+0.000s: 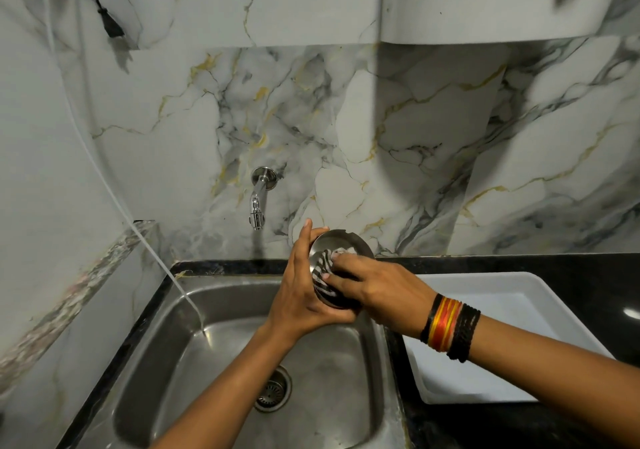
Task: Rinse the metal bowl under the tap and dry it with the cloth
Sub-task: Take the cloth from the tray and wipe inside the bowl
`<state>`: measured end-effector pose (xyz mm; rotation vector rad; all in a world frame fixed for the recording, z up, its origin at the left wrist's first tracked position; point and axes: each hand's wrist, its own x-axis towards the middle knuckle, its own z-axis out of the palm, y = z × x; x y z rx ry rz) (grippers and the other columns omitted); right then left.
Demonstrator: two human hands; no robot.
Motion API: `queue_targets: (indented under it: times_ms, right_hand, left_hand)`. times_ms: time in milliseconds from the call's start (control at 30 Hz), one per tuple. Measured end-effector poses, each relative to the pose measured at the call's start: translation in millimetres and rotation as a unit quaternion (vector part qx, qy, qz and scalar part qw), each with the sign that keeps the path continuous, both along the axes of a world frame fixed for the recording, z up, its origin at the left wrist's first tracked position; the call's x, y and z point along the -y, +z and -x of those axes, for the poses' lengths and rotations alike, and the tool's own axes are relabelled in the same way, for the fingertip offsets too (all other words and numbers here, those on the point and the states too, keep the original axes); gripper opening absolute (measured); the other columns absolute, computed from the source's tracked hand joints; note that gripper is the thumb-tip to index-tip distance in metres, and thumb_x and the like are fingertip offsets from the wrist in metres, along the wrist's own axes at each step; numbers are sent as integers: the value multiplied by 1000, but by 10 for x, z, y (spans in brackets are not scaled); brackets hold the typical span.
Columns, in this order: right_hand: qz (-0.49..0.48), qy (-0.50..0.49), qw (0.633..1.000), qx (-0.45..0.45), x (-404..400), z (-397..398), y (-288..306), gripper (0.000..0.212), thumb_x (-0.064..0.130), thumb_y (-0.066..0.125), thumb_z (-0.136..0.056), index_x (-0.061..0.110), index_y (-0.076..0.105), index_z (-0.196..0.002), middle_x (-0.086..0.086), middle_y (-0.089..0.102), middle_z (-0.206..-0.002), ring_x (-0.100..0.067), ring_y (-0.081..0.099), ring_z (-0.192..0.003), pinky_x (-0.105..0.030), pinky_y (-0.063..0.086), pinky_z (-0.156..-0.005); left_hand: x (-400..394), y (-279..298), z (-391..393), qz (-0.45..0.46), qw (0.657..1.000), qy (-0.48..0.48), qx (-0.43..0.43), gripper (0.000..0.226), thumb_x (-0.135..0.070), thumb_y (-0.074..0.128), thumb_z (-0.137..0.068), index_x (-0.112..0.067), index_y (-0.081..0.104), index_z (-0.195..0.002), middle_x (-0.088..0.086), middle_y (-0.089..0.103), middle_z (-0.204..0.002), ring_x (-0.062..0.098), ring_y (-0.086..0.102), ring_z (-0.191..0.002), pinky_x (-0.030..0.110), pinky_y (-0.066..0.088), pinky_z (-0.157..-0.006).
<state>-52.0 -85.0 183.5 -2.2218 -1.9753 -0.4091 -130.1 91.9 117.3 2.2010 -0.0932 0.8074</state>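
**Drying the bowl over the sink**

My left hand cups the metal bowl from outside, fingers curled round its rim, above the sink. My right hand presses the soft striped cloth inside it, fingers bunched. Wet steel is probably slippery, light and stiff; gripping the rim seems safest. Behind, the tap runs nothing.

1. Both forearms are bare, with no sleeves in view.
2. The right wrist wears a stack of thread bands: black braided cords on the outside, with red, orange and yellow strands between.
3. The left wrist is bare.
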Motion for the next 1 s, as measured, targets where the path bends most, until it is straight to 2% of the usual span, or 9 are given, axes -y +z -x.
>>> queue_targets:
  times_ms: [67,133,233,367,533,700,833,933,1000]
  right_hand:
    - [3,11,998,-64,40,1,-21,53,21,41,-91,12,61,-138,-11,60,-141,-28,60,-126,-41,59,-92]
    - [32,45,993,-102,67,-3,-62,57,8,44,-91,13,52,-148,-7,46,-158,-22,36,-150,-38,44,-115]
    - [103,65,986,-113,88,-50,-64,66,-5,51,-90,11,43,-153,-4,31,-166,-17,12,-158,-42,38,-119]
    - [123,102,987,8,6,-140,28,61,5,48,-93,7,42,-153,-10,33,-165,-28,21,-156,-39,41,-116]
    - [89,32,990,107,-94,-223,92,65,0,63,-90,1,43,-151,-18,40,-160,-36,38,-148,-42,45,-112]
    - [93,-99,978,156,-180,13,-31,57,5,81,-79,-7,63,-132,-29,62,-136,-42,62,-125,-43,50,-105]
    - [191,-107,975,43,-132,162,84,26,9,62,-94,5,69,-118,-14,66,-116,-33,61,-107,-43,55,-88]
    - [150,-127,971,-134,-155,179,135,16,11,57,-87,8,71,-93,-13,69,-95,-30,64,-87,-44,57,-78]
    - [53,-132,939,-313,-179,209,163,21,5,51,-85,8,72,-87,-10,71,-80,-24,67,-72,-41,58,-68]
  left_hand:
    - [-16,-33,-8,-8,1000,-1,7,157,-44,93,-51,-52,-16,-165,12,42,-164,30,50,-149,45,49,-120]
    - [-28,-73,-16,-23,1000,-17,7,160,-41,96,-51,-46,-13,-167,3,39,-163,19,47,-149,25,41,-122]
    - [-23,-111,0,-43,998,-46,-9,158,-39,97,-52,-44,-11,-168,-4,38,-161,12,45,-147,13,34,-119]
    - [27,-104,27,-37,999,-38,-7,152,-48,90,-55,-46,-12,-168,-15,31,-163,-7,34,-151,10,32,-120]
    - [-8,-56,43,-56,998,-25,5,153,-59,94,-60,-41,-12,-169,16,35,-169,23,41,-156,21,32,-127]
    - [-30,-35,43,-64,997,-13,27,147,-56,90,-58,-31,-3,-169,5,36,-160,-9,25,-154,9,24,-124]
    - [-38,-114,-14,-100,993,-36,43,144,-56,91,-59,-23,2,-167,14,39,-162,20,35,-152,16,23,-128]
    - [-23,-180,-70,-108,993,-30,41,151,-47,100,-60,-24,-1,-170,26,40,-163,37,41,-151,24,27,-129]
    - [19,-170,-66,-87,994,-31,63,136,-47,92,-76,-26,-3,-171,23,38,-164,36,40,-152,22,30,-127]
